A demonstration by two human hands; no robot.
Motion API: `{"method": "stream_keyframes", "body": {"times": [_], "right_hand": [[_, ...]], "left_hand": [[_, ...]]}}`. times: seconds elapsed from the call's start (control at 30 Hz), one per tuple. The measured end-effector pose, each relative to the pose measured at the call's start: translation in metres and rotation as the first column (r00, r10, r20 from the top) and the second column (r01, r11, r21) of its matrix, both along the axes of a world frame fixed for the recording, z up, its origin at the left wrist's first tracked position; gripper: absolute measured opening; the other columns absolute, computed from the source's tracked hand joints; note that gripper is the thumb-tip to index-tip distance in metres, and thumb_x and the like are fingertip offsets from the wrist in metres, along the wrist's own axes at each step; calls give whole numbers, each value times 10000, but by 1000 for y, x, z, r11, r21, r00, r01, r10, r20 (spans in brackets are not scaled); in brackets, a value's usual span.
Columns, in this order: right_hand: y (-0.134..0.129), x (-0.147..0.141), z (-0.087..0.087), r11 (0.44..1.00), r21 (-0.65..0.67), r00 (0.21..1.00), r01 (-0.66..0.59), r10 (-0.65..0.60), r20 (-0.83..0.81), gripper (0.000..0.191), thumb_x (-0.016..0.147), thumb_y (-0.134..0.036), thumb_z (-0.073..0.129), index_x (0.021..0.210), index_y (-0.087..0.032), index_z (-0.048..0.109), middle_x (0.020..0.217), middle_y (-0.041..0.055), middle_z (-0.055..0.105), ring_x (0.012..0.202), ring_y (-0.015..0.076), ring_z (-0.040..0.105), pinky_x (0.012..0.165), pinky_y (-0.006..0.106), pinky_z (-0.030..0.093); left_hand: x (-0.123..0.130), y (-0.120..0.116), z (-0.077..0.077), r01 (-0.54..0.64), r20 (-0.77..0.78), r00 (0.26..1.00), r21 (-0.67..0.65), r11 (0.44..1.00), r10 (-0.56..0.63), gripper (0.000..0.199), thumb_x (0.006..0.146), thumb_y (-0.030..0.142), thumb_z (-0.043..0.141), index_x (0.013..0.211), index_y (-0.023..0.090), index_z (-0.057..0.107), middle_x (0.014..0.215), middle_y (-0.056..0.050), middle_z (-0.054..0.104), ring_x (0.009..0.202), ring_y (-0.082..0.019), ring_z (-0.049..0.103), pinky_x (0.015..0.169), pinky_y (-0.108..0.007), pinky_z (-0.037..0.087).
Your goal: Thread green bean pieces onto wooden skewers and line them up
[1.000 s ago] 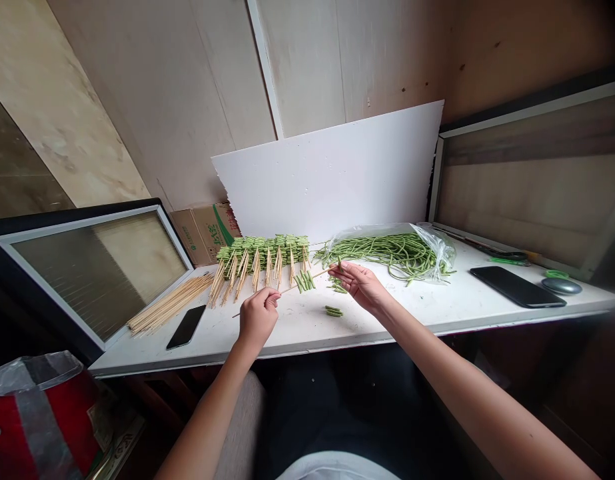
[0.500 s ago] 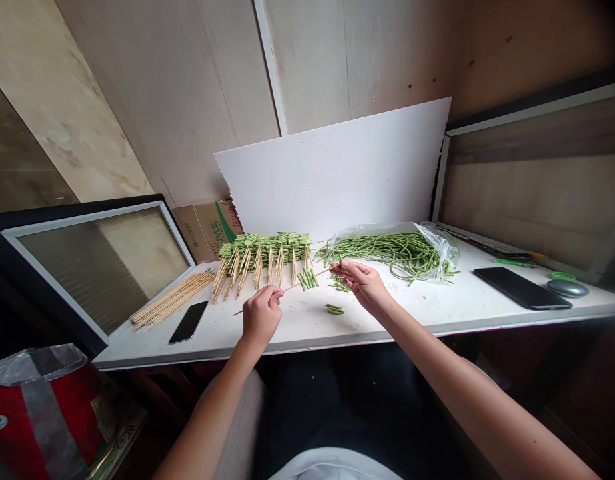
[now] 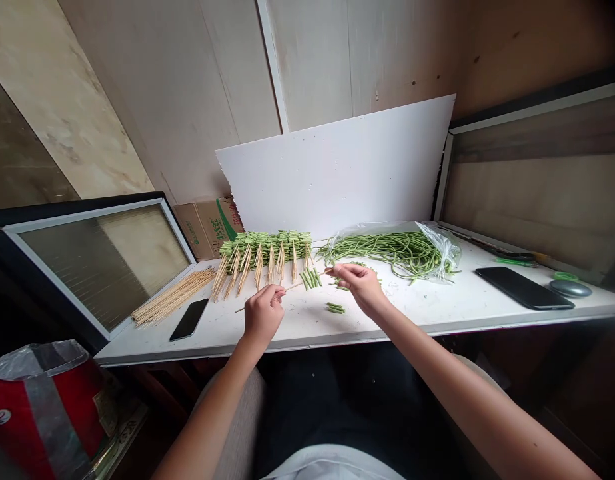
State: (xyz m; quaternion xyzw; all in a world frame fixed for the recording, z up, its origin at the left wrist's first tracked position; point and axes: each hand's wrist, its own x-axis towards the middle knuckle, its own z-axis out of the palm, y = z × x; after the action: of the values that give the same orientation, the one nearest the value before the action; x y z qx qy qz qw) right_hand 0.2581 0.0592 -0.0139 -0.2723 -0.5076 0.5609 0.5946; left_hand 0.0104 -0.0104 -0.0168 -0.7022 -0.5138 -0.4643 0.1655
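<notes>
The person's left hand (image 3: 263, 317) holds a thin bamboo skewer (image 3: 282, 291) near the middle of the counter (image 3: 387, 327), and its fingers (image 3: 276, 294) are clenched around the wood, so the skewer lies almost level and points to the far right. The right hand (image 3: 360, 287) is at the far end of this skewer, and its fingers (image 3: 337, 270) are pinched together there, but I cannot tell if they grasp the skewer, a bean piece, or both. Just beside these fingers, on the left side, is a small group of short green bean pieces (image 3: 311, 279), and another small group (image 3: 336, 307) lies on the counter nearer to the person. Some more pieces (image 3: 341, 287) are under the right hand. On the far side, a long row of finished skewers with beans (image 3: 264, 247) lies to the left, and a clear plastic bag (image 3: 440, 250) with long green beans (image 3: 387, 250) lies to the right. At the left end are a bundle of loose skewers (image 3: 174, 297) and a black phone (image 3: 189, 319). A bigger black phone (image 3: 524, 288) lies at the right end, and a white board (image 3: 337, 167) leans against the far wall.
</notes>
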Motion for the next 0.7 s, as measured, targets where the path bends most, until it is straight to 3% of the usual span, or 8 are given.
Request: {"method": "stream_keyframes", "body": {"times": [0.17, 0.3, 0.5, 0.7], "right_hand": [[-12, -22, -9, 998, -55, 999, -37, 35, -25, 303, 735, -488, 877, 696, -222, 738, 857, 42, 718, 868, 199, 681, 737, 315, 562], [-9, -20, -11, 997, -69, 999, -33, 33, 2, 305, 736, -483, 877, 686, -220, 729, 900, 56, 724, 942, 216, 686, 742, 307, 579], [-4, -6, -3, 996, -25, 975, -85, 88, 205, 291, 721, -464, 889, 866, -225, 807, 1007, 85, 770, 966, 234, 696, 674, 289, 585], [0, -5, -6, 997, -28, 963, -65, 70, 259, 258, 709, -439, 890, 763, -203, 802, 946, 82, 776, 889, 215, 689, 649, 283, 583]], "left_hand": [[3, -3, 1, 1, -37, 999, 33, 999, 0, 347, 802, -46, 476, 852, 214, 701, 808, -8, 777, 781, -185, 754, 630, -244, 492], [1, -2, 3, -7, -76, 997, 46, 999, 10, 364, 792, -64, 470, 855, 211, 699, 810, -8, 778, 781, -182, 753, 646, -245, 498], [0, 0, 1, -37, -92, 995, 41, 998, 41, 374, 792, -65, 458, 866, 208, 703, 819, -19, 783, 799, -188, 756, 668, -254, 513], [1, 1, -2, -38, -111, 993, 21, 999, 40, 359, 817, -47, 463, 877, 210, 707, 842, -27, 792, 811, -192, 756, 672, -256, 516]]}}
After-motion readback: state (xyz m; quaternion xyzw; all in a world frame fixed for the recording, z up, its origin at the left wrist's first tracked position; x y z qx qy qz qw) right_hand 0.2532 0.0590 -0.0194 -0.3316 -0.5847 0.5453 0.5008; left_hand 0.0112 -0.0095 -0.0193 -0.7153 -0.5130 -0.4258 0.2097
